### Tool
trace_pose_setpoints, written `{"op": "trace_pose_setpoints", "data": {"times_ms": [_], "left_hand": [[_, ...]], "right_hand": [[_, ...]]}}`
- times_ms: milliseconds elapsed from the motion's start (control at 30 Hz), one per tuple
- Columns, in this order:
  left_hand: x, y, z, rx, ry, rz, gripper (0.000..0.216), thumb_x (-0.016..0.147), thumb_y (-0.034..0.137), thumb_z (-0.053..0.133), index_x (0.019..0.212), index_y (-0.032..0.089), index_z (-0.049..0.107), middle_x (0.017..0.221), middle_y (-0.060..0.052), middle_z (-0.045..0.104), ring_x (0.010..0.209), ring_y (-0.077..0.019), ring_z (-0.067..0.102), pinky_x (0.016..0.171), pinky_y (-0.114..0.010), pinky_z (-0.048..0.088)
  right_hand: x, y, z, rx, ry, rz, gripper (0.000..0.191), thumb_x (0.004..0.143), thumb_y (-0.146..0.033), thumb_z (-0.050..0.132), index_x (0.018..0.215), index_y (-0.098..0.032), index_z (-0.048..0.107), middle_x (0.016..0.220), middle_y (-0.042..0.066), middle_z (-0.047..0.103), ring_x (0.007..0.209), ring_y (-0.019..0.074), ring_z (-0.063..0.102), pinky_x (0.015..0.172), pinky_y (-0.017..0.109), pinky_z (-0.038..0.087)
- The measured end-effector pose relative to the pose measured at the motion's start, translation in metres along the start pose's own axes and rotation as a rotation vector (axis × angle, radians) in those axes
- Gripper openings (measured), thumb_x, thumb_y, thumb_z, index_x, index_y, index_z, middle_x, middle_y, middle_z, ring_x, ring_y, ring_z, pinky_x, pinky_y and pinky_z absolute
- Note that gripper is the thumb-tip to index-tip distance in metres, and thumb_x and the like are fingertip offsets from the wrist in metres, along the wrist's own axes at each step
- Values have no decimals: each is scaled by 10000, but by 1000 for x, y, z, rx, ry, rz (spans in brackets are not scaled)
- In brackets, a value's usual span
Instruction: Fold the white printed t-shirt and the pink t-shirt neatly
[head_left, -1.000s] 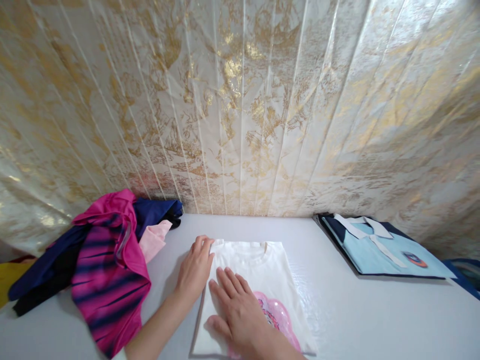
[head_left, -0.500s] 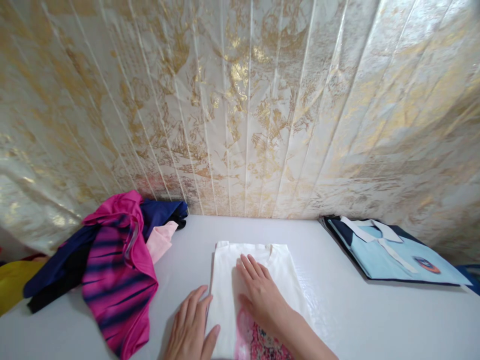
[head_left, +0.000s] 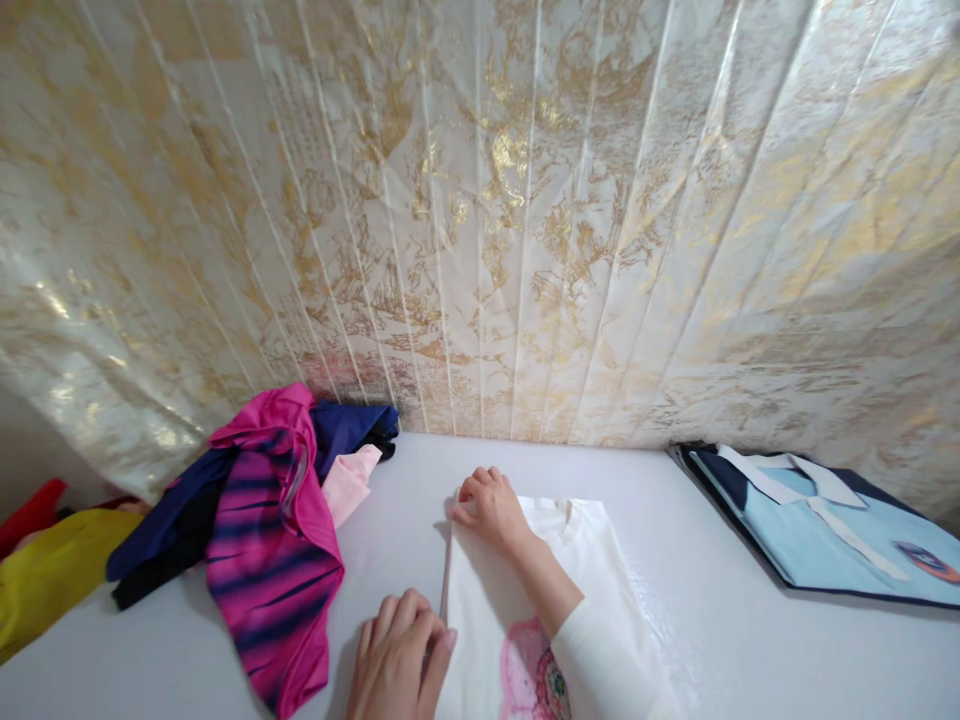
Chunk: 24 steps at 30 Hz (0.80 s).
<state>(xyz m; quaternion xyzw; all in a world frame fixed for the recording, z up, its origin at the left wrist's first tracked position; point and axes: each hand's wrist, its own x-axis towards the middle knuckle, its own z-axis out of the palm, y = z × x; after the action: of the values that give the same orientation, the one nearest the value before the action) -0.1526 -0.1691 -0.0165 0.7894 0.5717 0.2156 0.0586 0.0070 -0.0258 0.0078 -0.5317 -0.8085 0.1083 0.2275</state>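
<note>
A folded white T-shirt [head_left: 592,560] with a pink print lies flat on the white table. My right hand [head_left: 491,510] reaches across it to its far left corner, the fingers curled over that corner and pinching the cloth. Lower down, my left hand [head_left: 405,650] is at the shirt's left edge. Its fingers are bent and the thumb lies close to them, closed on the edge; the fingertips are partly hidden.
A heap of clothes with a pink and navy striped garment [head_left: 277,560] is on the left, a pale pink cloth [head_left: 351,485] beside it. Farther left lies a yellow garment [head_left: 67,570]. Folded light blue polo shirts [head_left: 817,540] are stacked at right. A gold-patterned curtain [head_left: 480,220] hangs behind the table [head_left: 405,520].
My right hand has moved from lying flat mid-shirt to the far left corner and curled its fingers. My left hand's fingers have bent in at the edge. The view has shifted left.
</note>
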Motion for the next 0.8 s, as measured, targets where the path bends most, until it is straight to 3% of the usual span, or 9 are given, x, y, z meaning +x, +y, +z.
{"op": "trace_pose_setpoints", "data": {"times_ms": [133,367,633,800], "left_hand": [[1,-5,2,-43,-42,-10,356,1001,265,328,741,234,570,817,-12,604,818,-190,572,731,-312,395],[2,-4,6,-86,-101,-48,248,956,290,474,761,254,623,802,12,610,817,-187,576,744,-306,390],[4,-4,4,-99,-126,-79,184,905,276,562,731,236,608,788,27,618,810,-181,584,733,-307,363],[5,-6,1,-135,-128,-82,248,945,323,500,728,232,579,763,27,612,796,-179,584,735,-307,366]], "right_hand": [[-6,4,4,107,71,-14,102,874,-283,642,822,-197,657,957,43,620,942,208,486,857,329,362],[-6,10,8,327,169,18,136,901,-249,590,779,-194,609,924,18,643,923,181,506,882,306,357],[-8,13,10,464,180,48,136,883,-263,581,783,-197,643,809,11,688,856,182,573,822,292,387],[-7,16,12,497,181,64,194,899,-296,544,765,-190,637,795,9,694,813,169,609,767,259,413]]}}
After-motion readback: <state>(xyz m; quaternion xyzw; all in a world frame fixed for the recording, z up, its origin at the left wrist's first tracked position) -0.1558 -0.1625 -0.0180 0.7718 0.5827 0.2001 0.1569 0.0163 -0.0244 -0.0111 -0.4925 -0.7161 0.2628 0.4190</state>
